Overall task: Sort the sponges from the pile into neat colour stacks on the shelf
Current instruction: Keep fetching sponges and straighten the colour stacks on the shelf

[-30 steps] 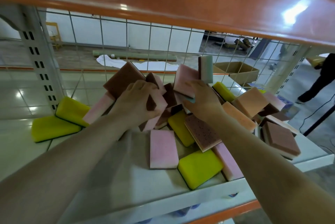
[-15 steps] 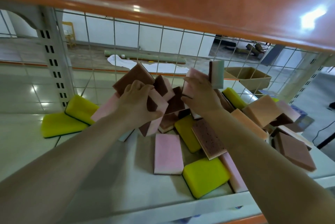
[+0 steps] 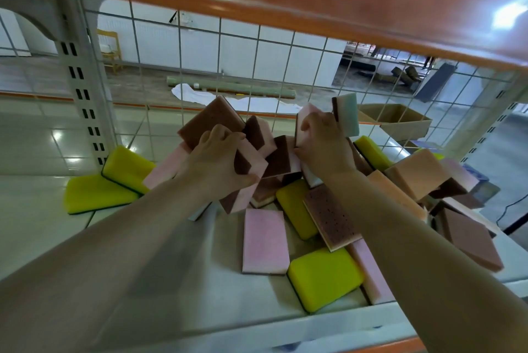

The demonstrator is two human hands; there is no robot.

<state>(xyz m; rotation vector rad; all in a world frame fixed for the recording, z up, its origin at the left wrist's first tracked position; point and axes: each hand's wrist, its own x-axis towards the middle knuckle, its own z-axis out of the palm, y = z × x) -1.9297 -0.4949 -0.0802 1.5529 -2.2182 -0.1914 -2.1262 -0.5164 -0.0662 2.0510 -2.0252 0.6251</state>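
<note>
Sponges (image 3: 323,209) lying heaped on the white shelf (image 3: 200,295): pink, brown-backed, peach and yellow slabs, tilting every way.

My left grip (image 3: 220,169) is curling round a pink sponge with a brown scouring face (image 3: 251,169), and my right grip (image 3: 323,144) is pinching an upright pink sponge (image 3: 304,115) at the top of the pile. Two yellow sponges (image 3: 114,184) are lying apart at the left, overlapping.

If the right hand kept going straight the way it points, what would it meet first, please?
Probably the upright pale green sponge just beyond the right hand, then the wire mesh; depth is unclear.
</note>
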